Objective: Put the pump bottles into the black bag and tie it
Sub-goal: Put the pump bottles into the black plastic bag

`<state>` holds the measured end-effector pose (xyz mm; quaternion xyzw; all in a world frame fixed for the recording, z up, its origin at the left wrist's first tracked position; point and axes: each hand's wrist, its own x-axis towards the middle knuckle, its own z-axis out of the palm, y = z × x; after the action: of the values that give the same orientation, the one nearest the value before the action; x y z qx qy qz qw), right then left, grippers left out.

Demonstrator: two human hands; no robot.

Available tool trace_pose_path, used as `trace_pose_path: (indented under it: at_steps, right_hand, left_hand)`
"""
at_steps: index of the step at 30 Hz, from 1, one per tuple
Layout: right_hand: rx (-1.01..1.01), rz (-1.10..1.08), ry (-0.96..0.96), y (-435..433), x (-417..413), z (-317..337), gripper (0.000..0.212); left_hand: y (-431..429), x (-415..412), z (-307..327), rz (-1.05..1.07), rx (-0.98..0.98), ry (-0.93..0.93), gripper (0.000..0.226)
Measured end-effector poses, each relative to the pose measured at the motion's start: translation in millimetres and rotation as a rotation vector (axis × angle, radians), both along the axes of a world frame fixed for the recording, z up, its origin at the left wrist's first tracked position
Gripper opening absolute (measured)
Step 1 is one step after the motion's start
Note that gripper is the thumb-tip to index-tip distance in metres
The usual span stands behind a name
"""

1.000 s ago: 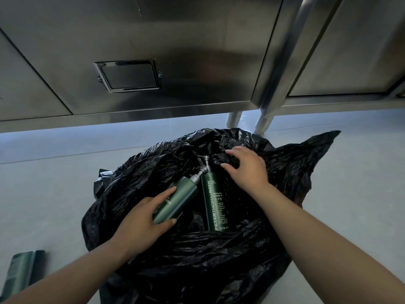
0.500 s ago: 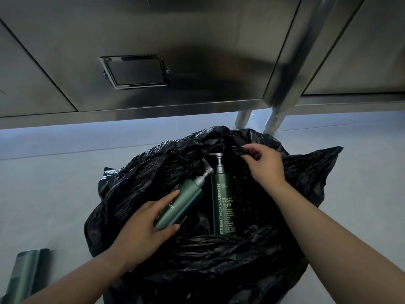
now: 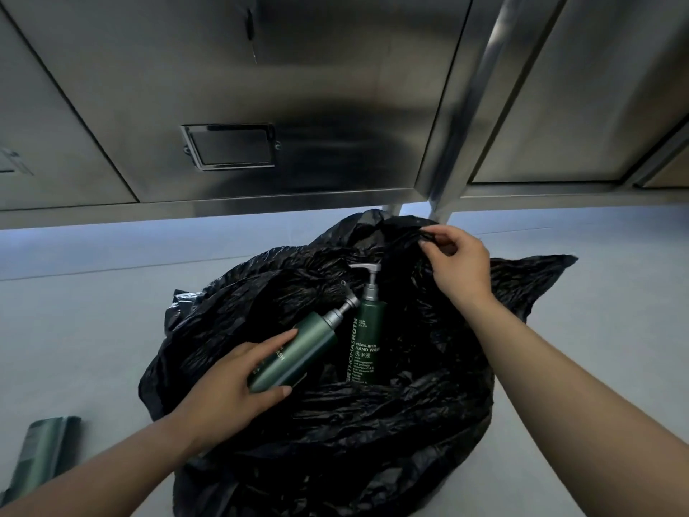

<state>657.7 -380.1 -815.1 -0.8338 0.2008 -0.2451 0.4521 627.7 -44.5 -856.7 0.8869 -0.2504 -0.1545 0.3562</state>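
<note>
Our left hand [image 3: 223,393] grips a bottle [image 3: 309,341] inside the bag [image 3: 373,442]; right hand [image 3: 458,263] pinches the bag's far rim.

The lying pump bottle [image 3: 364,348] reads "THOMAS ROTH", "MEGA-RICH HAND WASH", "洗手液".

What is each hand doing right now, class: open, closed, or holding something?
Left hand: grips a green pump bottle over the open black bag.
Right hand: pinches the bag's far rim.
</note>
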Motion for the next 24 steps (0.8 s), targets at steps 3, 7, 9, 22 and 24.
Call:
trace_pose_path:
  at_steps: [3,7,9,22,24]
  right_hand:
    - [-0.005,0.008,0.041,1,-11,-1,0.017]
    - [0.016,0.000,-0.001,1,-13,8,0.017]
    - [0.029,-0.004,-0.010,1,-13,10,0.017]
    - [0.022,0.005,0.039,3,-15,-3,0.019]
    - [0.030,0.010,0.033,3,-13,-3,0.019]
  left_hand:
    - [-5,-2,3,-0.034,0.001,-0.003,0.075]
    - [-15,-4,6,-0.076,-0.009,0.002,0.075]
    - [-22,-5,5,-0.077,-0.016,-0.014,0.076]
    - [-53,2,-5,-0.063,0.072,-0.172,0.074]
    - [-52,7,-7,-0.045,0.041,-0.181,0.076]
